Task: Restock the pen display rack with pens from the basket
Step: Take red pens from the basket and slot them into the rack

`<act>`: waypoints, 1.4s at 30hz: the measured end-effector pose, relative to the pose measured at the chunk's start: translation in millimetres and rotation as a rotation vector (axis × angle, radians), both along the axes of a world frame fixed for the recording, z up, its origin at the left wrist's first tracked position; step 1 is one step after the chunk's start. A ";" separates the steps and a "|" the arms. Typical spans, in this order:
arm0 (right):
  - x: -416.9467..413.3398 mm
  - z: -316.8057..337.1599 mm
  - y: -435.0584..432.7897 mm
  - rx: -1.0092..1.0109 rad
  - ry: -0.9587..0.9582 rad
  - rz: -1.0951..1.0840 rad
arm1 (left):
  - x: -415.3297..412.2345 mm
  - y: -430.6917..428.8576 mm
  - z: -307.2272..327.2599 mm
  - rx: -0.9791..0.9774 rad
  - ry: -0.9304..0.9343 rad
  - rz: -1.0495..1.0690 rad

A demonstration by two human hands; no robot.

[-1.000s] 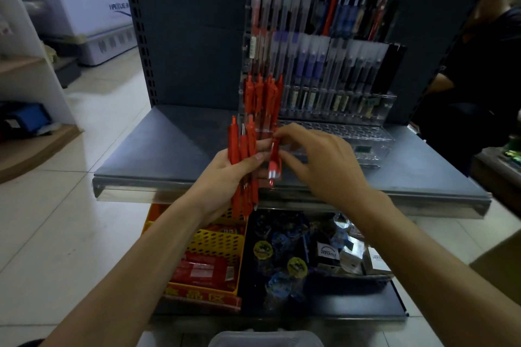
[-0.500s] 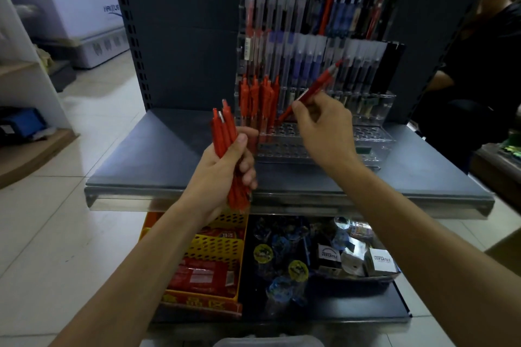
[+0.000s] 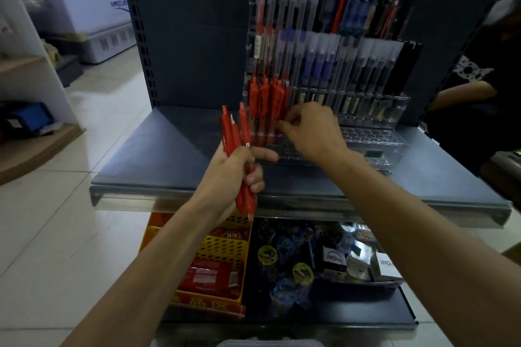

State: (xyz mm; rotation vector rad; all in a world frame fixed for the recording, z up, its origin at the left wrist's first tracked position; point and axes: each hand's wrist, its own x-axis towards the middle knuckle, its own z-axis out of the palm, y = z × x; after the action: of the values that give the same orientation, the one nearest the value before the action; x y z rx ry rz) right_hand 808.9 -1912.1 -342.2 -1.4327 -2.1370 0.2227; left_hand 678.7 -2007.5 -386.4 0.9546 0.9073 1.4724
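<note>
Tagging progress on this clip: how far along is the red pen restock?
Done: a cluster of red pens stands in the front left of the pen display rack. In hand: the left hand grips a bundle of red pens; the right hand is at the cluster, fingers curled, a pinched pen not discernible. Left: that bundle, with empty holes along the rack's front tier.

Red pens upright beside clear rack
</note>
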 end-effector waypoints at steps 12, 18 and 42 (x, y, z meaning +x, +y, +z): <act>2.0 -0.2 -5.4 -0.036 0.104 -0.014 | 1.3 -2.8 -2.6 0.055 -0.084 -0.027; 19.1 -14.8 -39.8 0.161 0.293 0.009 | 5.4 -3.2 -0.8 0.070 -0.131 -0.013; 26.6 -6.3 -67.4 -0.202 0.527 0.239 | 19.2 -15.9 -11.3 0.110 0.017 0.035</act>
State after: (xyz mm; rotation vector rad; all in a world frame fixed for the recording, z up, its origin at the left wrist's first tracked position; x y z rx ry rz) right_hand 835.5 -1979.5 -348.5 -1.0608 -1.8698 0.8298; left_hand 697.9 -2023.3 -397.7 1.0372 0.8662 1.5589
